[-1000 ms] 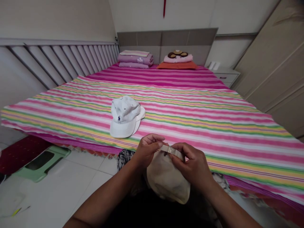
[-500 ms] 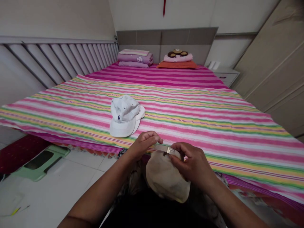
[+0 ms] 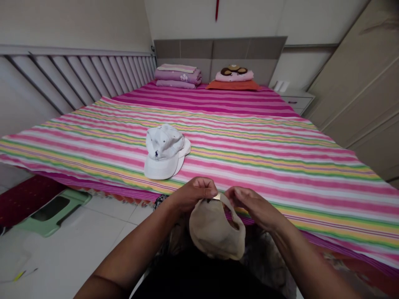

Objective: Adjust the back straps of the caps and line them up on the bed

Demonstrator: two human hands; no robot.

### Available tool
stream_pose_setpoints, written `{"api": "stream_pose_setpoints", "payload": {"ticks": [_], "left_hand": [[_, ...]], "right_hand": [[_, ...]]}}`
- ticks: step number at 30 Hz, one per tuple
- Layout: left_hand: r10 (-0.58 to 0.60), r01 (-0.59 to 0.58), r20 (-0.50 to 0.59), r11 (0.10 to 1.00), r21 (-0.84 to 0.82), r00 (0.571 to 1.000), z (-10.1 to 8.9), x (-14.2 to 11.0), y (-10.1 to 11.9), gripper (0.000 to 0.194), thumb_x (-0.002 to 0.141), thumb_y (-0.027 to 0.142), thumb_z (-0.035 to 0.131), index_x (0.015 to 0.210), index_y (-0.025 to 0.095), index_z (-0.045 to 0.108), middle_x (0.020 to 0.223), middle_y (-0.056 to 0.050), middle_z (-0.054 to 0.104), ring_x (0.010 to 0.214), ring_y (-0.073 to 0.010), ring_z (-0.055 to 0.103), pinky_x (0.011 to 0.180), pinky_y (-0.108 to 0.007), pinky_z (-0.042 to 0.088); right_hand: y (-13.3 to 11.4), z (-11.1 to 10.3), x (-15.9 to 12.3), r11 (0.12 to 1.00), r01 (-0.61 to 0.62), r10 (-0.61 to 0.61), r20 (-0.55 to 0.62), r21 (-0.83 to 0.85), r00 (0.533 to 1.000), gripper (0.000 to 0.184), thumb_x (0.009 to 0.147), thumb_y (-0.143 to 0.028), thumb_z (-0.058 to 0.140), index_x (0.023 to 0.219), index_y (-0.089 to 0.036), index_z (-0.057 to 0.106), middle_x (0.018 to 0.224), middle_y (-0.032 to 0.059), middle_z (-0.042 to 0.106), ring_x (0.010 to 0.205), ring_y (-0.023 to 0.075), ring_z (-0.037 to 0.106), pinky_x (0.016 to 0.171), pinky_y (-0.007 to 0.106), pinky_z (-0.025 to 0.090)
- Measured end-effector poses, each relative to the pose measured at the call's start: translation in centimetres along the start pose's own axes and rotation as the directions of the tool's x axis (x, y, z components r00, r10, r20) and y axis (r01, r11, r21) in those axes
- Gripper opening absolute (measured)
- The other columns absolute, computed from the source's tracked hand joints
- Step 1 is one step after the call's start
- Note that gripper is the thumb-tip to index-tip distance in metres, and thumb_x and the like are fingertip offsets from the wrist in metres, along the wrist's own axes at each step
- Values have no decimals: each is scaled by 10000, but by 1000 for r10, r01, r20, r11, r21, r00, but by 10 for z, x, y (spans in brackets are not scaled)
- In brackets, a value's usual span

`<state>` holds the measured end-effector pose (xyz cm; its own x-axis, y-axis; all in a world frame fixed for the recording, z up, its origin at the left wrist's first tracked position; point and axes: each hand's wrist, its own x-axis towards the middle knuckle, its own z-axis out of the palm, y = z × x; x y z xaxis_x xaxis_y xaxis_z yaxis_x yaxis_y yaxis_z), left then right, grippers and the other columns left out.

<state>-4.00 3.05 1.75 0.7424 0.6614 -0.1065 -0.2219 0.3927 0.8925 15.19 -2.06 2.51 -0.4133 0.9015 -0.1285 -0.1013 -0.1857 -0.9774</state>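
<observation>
A beige cap (image 3: 215, 232) hangs in front of my lap, its back opening and adjusting strap turned up toward me. My left hand (image 3: 196, 194) pinches the strap beside a shiny metal buckle (image 3: 217, 196). Just right of the strap is my right hand (image 3: 251, 203), its fingers loosely stretched and apart from one another; whether a fingertip touches the strap is hard to see. On the bed beyond lies a white cap (image 3: 163, 147) with a small dark logo, overlapping another white cap (image 3: 186, 148) mostly hidden beneath it.
The bed's striped cloth (image 3: 280, 153) spreads ahead of me. Folded purple bedding (image 3: 177, 77) and a pink and orange stack (image 3: 233, 79) sit by the headboard. A green stool (image 3: 52, 214) stands on the floor at left, with a white nightstand (image 3: 297, 99) at far right.
My left hand, loosely off the strap half a second ago, now pinches it by the buckle. My right hand has let go and shifted right, and the cap's back opening shows more.
</observation>
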Motion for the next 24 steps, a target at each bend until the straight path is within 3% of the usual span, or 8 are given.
{"api": "stream_pose_setpoints", "payload": {"ticks": [3, 8, 12, 19, 24], "left_hand": [[-13, 13, -9, 1000, 1, 1000, -3, 1, -1, 204, 644, 255, 678, 614, 113, 535, 561, 18, 510, 479, -52, 431, 474, -182, 297], [-65, 65, -37, 998, -14, 997, -3, 5, -4, 201, 653, 244, 674, 604, 120, 524, 524, 33, 503, 443, -45, 413, 460, -181, 287], [-63, 61, -30, 997, -47, 998, -2, 6, -5, 211, 651, 245, 677, 595, 118, 517, 524, 32, 507, 445, -45, 420, 462, -180, 294], [-56, 52, -52, 996, -76, 997, -1, 6, -4, 235, 626, 231, 696, 576, 114, 497, 495, 35, 502, 418, -37, 420, 432, -168, 285], [-33, 27, -53, 993, -115, 998, -1, 7, -4, 267, 568, 188, 731, 706, 132, 510, 544, 39, 533, 439, -46, 463, 431, -156, 311]], "right_hand": [[9, -2, 0, 988, -97, 86, 92, 122, 992, 373, 759, -483, 535, 653, -127, 577, 568, 12, 538, 491, 105, 461, 484, 232, 334], [12, 4, 0, 965, 21, 3, -89, 260, 996, 308, 716, -402, 618, 559, -156, 521, 492, -16, 511, 462, 100, 452, 497, 230, 333], [10, 10, -1, 966, 91, -58, -140, 244, 988, 279, 729, -382, 599, 568, -164, 533, 524, 2, 547, 519, 127, 484, 542, 248, 351], [12, 10, -2, 968, 89, -54, -151, 235, 987, 263, 730, -356, 599, 570, -155, 546, 520, -2, 551, 501, 115, 468, 532, 240, 340], [11, 9, -2, 965, 97, -62, -149, 243, 987, 259, 729, -348, 600, 565, -157, 541, 511, -4, 548, 494, 112, 472, 530, 238, 343]]}}
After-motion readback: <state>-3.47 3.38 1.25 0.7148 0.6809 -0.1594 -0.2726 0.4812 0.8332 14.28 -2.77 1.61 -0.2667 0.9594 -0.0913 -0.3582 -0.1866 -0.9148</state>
